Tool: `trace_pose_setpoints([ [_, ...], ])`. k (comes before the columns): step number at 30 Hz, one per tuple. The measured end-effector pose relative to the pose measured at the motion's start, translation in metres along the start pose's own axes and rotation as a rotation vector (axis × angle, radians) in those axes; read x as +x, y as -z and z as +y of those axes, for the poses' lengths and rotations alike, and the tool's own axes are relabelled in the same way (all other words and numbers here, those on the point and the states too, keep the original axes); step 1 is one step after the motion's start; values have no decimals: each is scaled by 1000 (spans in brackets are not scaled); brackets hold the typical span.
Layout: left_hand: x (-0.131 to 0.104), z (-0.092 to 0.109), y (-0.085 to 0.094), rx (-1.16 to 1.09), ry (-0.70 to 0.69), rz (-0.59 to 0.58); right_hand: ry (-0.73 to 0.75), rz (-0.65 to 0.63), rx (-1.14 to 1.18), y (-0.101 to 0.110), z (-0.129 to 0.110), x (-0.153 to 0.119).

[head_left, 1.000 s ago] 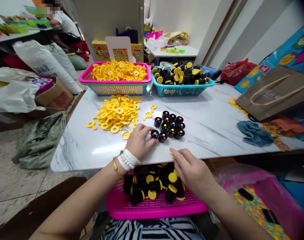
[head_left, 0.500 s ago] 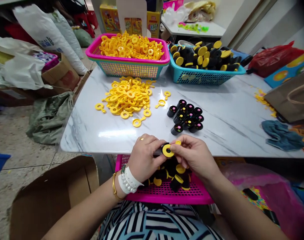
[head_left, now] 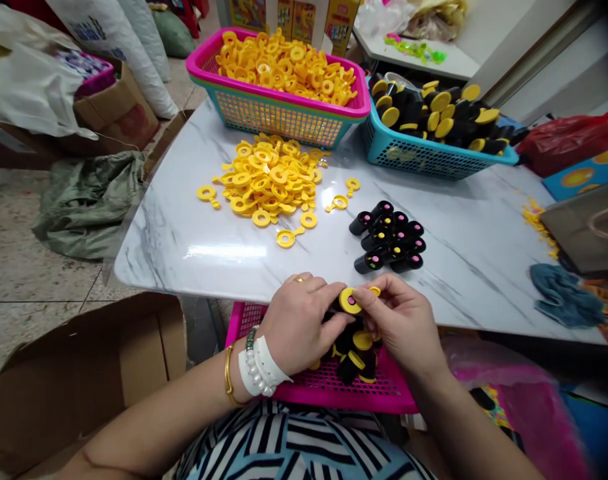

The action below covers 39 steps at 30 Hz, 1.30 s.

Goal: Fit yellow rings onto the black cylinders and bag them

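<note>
Over the table's front edge, my left hand [head_left: 304,323] grips a black cylinder that its fingers mostly cover. A yellow ring cap [head_left: 346,305] lies on the cylinder's end, with a pinkish spot showing through its hole. My right hand [head_left: 407,323] pinches this cap by its rim and small tab, thumb on top. Beneath both hands sits a pink basket [head_left: 334,400] holding black cylinders with yellow caps [head_left: 353,365]. Just ahead on the table stand several uncapped black cylinders [head_left: 371,263] with pink or yellow pieces inside. A heap of yellow ring caps [head_left: 271,180] lies to their left.
At the back of the marble-patterned table [head_left: 184,233] stand a pink-rimmed basket [head_left: 279,107] full of yellow caps and a blue basket [head_left: 434,160] of capped cylinders. A blue cloth [head_left: 564,297] lies at right. An open cardboard box [head_left: 89,380] is on the floor at left.
The view has shifted and tilted slightly. My right thumb now lies further over the ring cap, and a pinkish spot shows in its hole, which looked dark before. Both hands keep their hold.
</note>
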<state>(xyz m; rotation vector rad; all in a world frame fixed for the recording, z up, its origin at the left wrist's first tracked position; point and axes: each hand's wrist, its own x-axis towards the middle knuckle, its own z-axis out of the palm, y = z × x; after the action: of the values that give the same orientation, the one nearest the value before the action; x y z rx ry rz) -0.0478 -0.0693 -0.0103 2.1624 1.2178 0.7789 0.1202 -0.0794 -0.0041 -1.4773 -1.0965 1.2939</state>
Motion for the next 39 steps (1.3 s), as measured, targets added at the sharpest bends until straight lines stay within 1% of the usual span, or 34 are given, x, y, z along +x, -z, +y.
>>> trace_pose_setpoints([
  [2,1,6,4,-187,80,-27,-28,-33,-18,1,-1,0],
  [4,3,10,6,-421,207,-118,-53,-81,-17,2,-1,0],
  [6,5,12,4,-635,319,-228,-55,-113,0,1,0,-1],
  [7,4,13,1,-706,348,-253,-43,-117,10,0,1,-2],
  [8,3,13,-3,-735,360,-245,-25,-114,19,0,2,-2],
  [9,1,14,-7,-713,353,-202,-6,-107,28,-1,3,-3],
  [10,-3,13,-11,-642,331,-135,8,-105,36,-2,4,-3],
  [13,-15,11,-26,-352,221,56,23,-93,60,-3,7,-3],
  [16,-21,8,-35,-161,87,159,53,-28,80,-4,8,-3],
  [18,-20,7,-37,-61,24,214,59,-10,64,-5,8,-5],
  [19,-19,7,-36,-21,11,222,55,-9,52,-4,7,-6],
  [21,-16,7,-34,23,17,204,40,-20,30,-1,6,-10],
  [23,-14,8,-33,32,34,187,33,-53,21,6,6,-13],
  [26,-14,7,-34,32,23,194,47,-162,19,23,5,-14],
  [29,-17,5,-37,36,10,206,57,-290,25,36,3,-8],
  [31,-18,3,-39,25,1,215,17,-329,23,37,1,0],
  [33,-18,2,-40,1,-7,226,-32,-324,39,35,-2,7],
  [35,-18,1,-40,-19,-8,240,-95,-327,104,31,-4,12],
  [37,-18,1,-39,-35,6,218,-173,-353,185,30,-3,15],
  [39,-19,1,-37,-64,27,162,-235,-379,226,30,-3,15],
])
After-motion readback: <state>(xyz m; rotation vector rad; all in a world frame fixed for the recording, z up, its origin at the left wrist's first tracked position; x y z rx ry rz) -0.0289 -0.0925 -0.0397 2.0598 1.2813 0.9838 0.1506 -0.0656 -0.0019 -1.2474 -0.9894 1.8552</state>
